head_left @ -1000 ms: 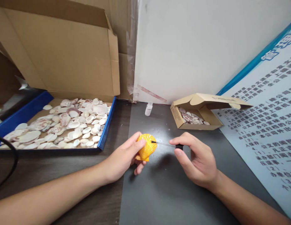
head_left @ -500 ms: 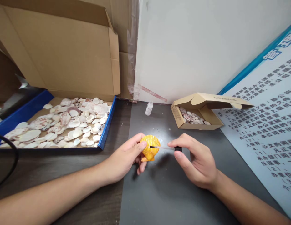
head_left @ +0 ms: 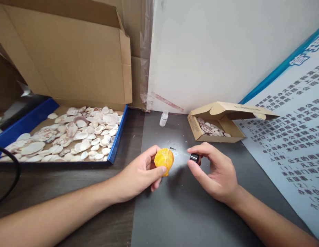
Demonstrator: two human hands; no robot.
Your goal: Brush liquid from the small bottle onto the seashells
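The shell (head_left: 164, 160) was pinched by the left hand (head_left: 139, 176); the brush (head_left: 194, 157) was clamped by the right hand (head_left: 216, 173); light, steady strokes were judged best.

My left grip (head_left: 139, 176) and right grip (head_left: 217, 175) are bare hands with short, trimmed nails. Behind them, the left forearm (head_left: 59, 216) and right forearm (head_left: 272, 223) are slim and uncovered along all the length I can see.
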